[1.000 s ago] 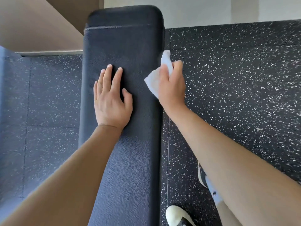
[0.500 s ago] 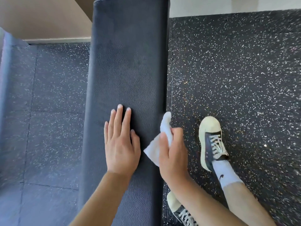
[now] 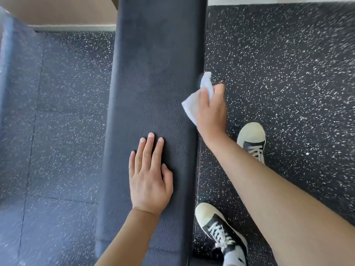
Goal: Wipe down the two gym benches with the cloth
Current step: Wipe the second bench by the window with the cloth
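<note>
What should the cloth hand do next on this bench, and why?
Probably slide the right hand on along the bench's right edge, away from the body. It grips the cloth pressed over that edge, a long stretch lies beyond it, and the left hand rests flat on top, bracing.

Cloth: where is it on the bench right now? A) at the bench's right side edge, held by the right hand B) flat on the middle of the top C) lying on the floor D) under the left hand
A: the white cloth is gripped by the right hand against the right edge of the bench, while the left hand rests flat on the top.
</note>
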`<state>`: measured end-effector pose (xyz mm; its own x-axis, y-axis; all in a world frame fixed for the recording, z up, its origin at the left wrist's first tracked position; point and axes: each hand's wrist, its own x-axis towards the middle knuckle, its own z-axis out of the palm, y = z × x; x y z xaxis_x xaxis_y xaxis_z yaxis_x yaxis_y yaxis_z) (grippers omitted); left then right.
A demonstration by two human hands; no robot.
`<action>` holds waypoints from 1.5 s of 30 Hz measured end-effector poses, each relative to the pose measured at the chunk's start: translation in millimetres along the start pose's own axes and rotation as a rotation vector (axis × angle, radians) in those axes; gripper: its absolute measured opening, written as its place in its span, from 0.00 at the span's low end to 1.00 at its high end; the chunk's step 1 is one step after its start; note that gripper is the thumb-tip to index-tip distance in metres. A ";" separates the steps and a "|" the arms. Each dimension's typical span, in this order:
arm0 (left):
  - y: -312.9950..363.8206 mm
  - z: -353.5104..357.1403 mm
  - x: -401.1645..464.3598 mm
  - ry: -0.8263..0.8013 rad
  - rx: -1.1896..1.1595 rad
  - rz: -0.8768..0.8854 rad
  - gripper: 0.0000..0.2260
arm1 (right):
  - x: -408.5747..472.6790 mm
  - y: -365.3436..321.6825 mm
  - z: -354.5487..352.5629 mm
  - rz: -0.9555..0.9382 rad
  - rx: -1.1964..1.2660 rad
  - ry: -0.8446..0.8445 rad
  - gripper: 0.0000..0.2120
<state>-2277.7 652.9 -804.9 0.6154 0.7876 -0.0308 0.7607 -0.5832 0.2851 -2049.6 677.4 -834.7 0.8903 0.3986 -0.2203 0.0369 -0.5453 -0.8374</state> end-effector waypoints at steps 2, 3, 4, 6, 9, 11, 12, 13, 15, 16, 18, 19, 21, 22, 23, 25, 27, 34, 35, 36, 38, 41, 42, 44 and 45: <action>-0.4 0.9 -0.3 0.007 0.006 -0.006 0.30 | -35.4 11.6 -6.9 -0.018 -0.003 -0.005 0.10; 0.2 1.1 -0.4 0.009 0.004 -0.009 0.30 | -58.9 19.5 -12.0 -0.003 -0.005 -0.021 0.10; 0.7 0.9 -0.4 0.012 0.002 -0.013 0.30 | -84.3 28.6 -17.9 0.026 -0.008 -0.045 0.10; 1.8 0.2 -0.4 0.015 -0.001 -0.013 0.30 | -137.2 46.7 -31.9 0.084 -0.016 -0.094 0.11; 3.0 0.1 -0.4 0.022 -0.010 -0.014 0.31 | -200.7 60.7 -50.7 0.088 -0.005 -0.148 0.10; 2.0 0.7 -0.7 0.027 -0.008 -0.013 0.31 | -215.1 61.3 -56.2 0.078 0.005 -0.151 0.09; 0.9 1.0 -0.8 0.032 -0.005 -0.013 0.31 | -212.4 60.0 -55.8 0.081 0.005 -0.151 0.09; 0.1 1.8 -1.2 0.038 -0.002 -0.012 0.31 | -205.1 59.1 -53.7 0.080 0.005 -0.148 0.08; -0.7 4.4 -2.3 0.051 -0.001 -0.001 0.30 | -178.6 55.7 -45.8 0.080 0.024 -0.126 0.08; -1.7 5.5 -2.6 0.061 0.000 0.005 0.30 | -161.0 51.6 -39.6 0.083 0.034 -0.108 0.08; -3.7 7.7 -2.6 0.075 -0.001 0.020 0.30 | -130.2 43.7 -28.8 0.083 0.030 -0.069 0.09; -4.9 8.2 -2.6 0.076 0.000 0.022 0.30 | -121.7 41.1 -25.4 0.077 0.019 -0.058 0.09; -3.9 7.0 -4.5 0.066 -0.004 0.008 0.30 | -122.1 43.2 -25.3 0.053 0.000 -0.061 0.09; -2.0 5.8 -4.7 0.058 -0.005 0.001 0.30 | -129.1 46.4 -27.7 0.047 0.002 -0.069 0.09; -0.2 3.9 -4.0 0.051 -0.005 -0.001 0.30 | -139.8 49.0 -30.9 0.051 0.017 -0.078 0.10; 2.0 2.6 -1.4 0.031 -0.004 0.003 0.30 | -167.1 55.9 -38.3 0.075 0.016 -0.104 0.10; 0.5 1.7 -8.5 0.031 0.001 -0.017 0.29 | -200.1 64.1 -47.8 0.079 0.016 -0.138 0.09; -21.8 0.6 -157.3 -0.011 0.050 -0.127 0.30 | -324.9 111.7 -83.9 0.092 0.011 -0.229 0.08; -25.9 0.7 -180.3 -0.023 0.068 -0.143 0.31 | -335.8 115.7 -87.9 0.090 0.005 -0.240 0.08; -28.3 1.7 -200.2 -0.032 0.085 -0.159 0.32 | -341.9 118.8 -91.1 0.089 -0.001 -0.251 0.09; -28.9 4.1 -224.4 -0.023 0.099 -0.189 0.33 | -338.6 117.6 -93.6 0.111 0.004 -0.272 0.09; -29.7 6.9 -227.0 -0.031 0.113 -0.211 0.34 | -304.1 100.1 -80.9 0.127 0.040 -0.233 0.07; -29.9 6.6 -225.9 -0.036 0.117 -0.209 0.34 | -285.1 90.9 -72.8 0.125 0.047 -0.195 0.07; -31.0 6.4 -225.8 -0.031 0.117 -0.209 0.34 | -237.9 69.3 -54.7 0.093 0.022 -0.109 0.06; -31.5 6.8 -226.1 -0.023 0.115 -0.207 0.34 | -213.8 59.3 -46.4 0.047 -0.020 -0.069 0.07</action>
<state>-2439.4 491.8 -813.5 0.4471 0.8889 -0.0995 0.8890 -0.4292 0.1597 -2216.7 525.6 -814.1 0.8579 0.4218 -0.2935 0.0058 -0.5791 -0.8152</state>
